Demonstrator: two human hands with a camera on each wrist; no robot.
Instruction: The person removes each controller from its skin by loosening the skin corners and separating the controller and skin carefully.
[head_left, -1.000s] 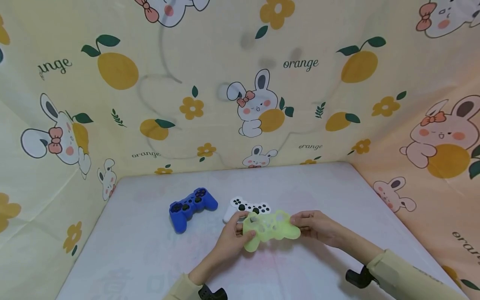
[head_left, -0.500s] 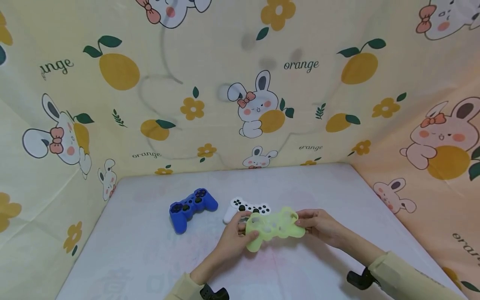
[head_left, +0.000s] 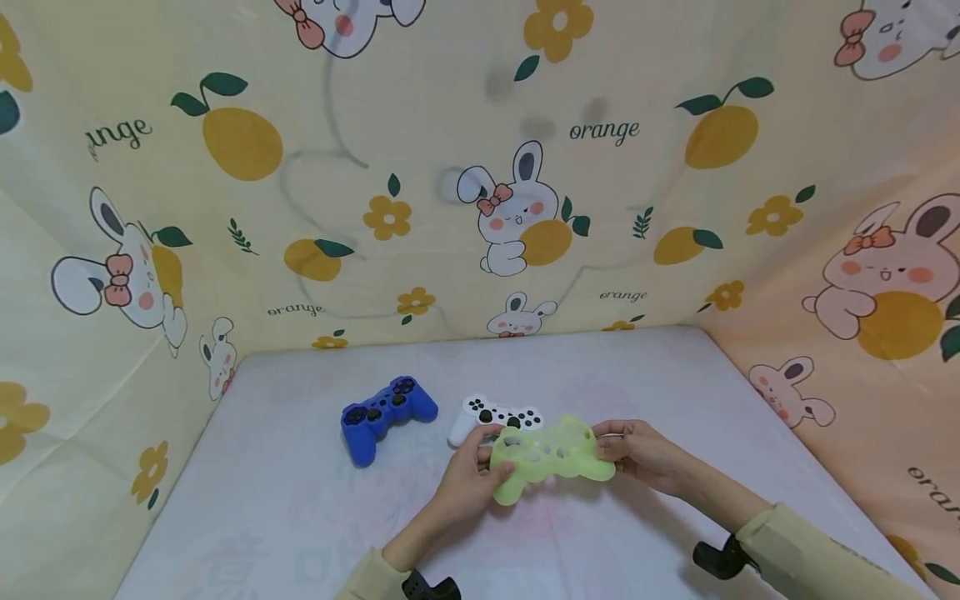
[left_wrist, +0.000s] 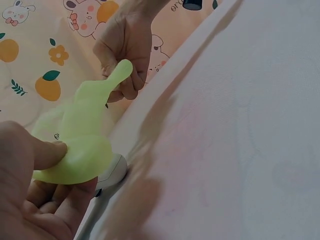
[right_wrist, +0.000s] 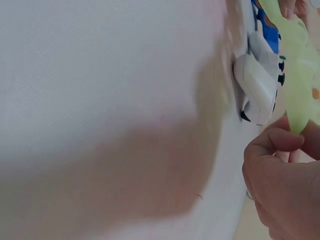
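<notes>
**On the White Surface: Cover Held Between Both Hands**

Across the middle of the view lies a white cloth-covered surface [head_left: 300,517], enclosed on three sides by cream fabric walls [head_left: 420,108]. The fabric carries a repeating print of rabbits with pink bows, oranges and yellow flowers. The word "orange" is legible in dark script in several places on the walls.

A pale green silicone controller cover [head_left: 551,454] is held just above the surface near its centre. The left hand [head_left: 468,479] pinches its left grip between thumb and fingers. The right hand [head_left: 637,454] pinches its right end.

A white controller [head_left: 491,414] lies just behind the cover. A blue controller [head_left: 386,414] lies to its left, apart from it.
</notes>
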